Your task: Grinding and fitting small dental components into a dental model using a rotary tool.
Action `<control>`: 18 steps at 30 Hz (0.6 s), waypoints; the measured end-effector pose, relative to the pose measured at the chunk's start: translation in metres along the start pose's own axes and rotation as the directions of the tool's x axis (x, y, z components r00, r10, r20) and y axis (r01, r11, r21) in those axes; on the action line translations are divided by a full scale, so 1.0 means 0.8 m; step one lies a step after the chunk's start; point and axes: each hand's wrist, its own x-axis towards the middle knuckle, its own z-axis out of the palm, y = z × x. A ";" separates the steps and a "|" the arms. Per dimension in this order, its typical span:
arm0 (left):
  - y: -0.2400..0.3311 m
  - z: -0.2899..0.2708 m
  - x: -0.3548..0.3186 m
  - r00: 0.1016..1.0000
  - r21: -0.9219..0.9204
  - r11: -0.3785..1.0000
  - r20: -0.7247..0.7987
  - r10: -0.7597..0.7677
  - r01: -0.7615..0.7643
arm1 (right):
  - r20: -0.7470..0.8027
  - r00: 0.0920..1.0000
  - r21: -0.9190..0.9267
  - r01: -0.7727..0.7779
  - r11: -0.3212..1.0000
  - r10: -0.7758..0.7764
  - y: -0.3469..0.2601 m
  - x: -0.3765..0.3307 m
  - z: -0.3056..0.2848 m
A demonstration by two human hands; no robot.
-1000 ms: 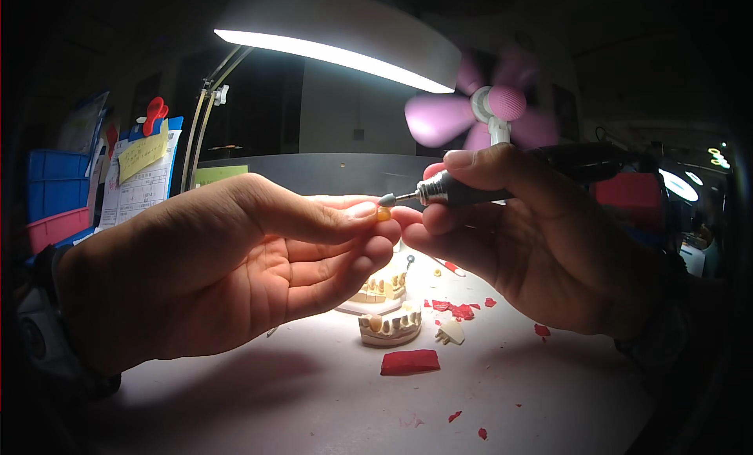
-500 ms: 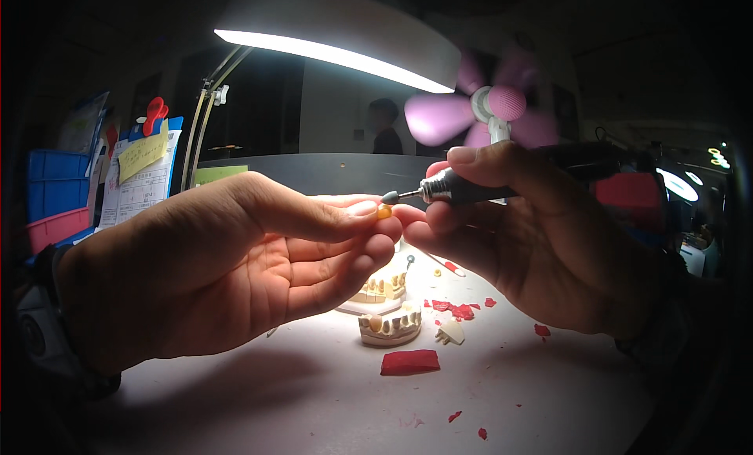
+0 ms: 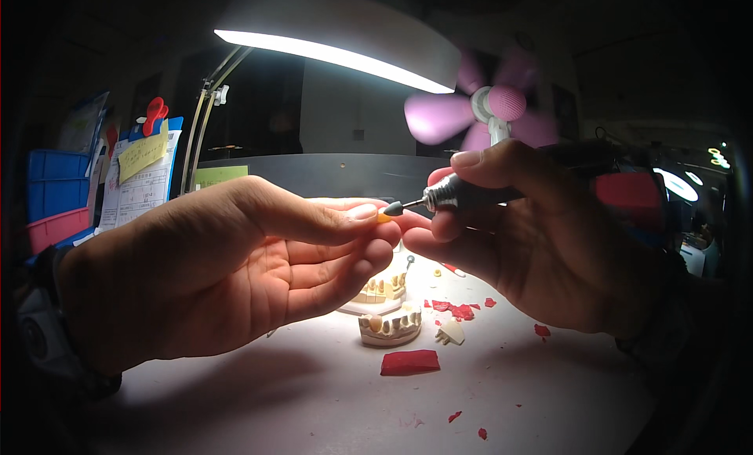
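My left hand point(image 3: 251, 267) pinches a tiny yellow-orange dental crown point(image 3: 383, 217) between thumb and fingertips; most of it is hidden. In my right hand point(image 3: 549, 251) is a dark rotary handpiece point(image 3: 490, 191) with a metal collar, gripped between thumb and fingers. Its thin shank carries a pointed grey grinding tip point(image 3: 394, 209), which meets the crown's right side or lies just in front of it. Below the hands, a plaster dental model point(image 3: 390, 329) with several teeth stands on the white table, and a second tooth model point(image 3: 375, 292) is partly covered behind it.
A red wax strip point(image 3: 410, 362) and red fragments point(image 3: 451, 308) lie on the table point(image 3: 329, 408), with a pale toothed piece point(image 3: 450, 332) beside the model. Overhead hangs a lit lamp point(image 3: 337, 57); a pink fan point(image 3: 502, 103) spins behind. Clipped papers point(image 3: 140, 184) and blue bins point(image 3: 56, 184) stand left.
The grinding tip has moved slightly down and right against the crown, and the handpiece has tilted a little. Less of the crown shows. A person in the background is no longer visible.
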 end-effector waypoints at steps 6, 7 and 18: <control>-0.003 0.005 0.000 1.000 -0.014 1.000 -0.015 -0.004 0.004 | -0.193 0.979 0.076 0.080 0.994 -0.064 -0.021 -0.002 -0.015; -0.003 0.006 0.001 0.999 -0.092 0.996 -0.041 -0.020 0.016 | -0.281 0.960 0.092 0.035 0.995 -0.007 -0.027 -0.004 -0.022; -0.009 0.013 -0.002 0.993 0.184 0.980 0.085 -0.088 0.071 | -0.587 0.809 -0.411 -0.344 0.844 0.044 -0.100 -0.108 -0.126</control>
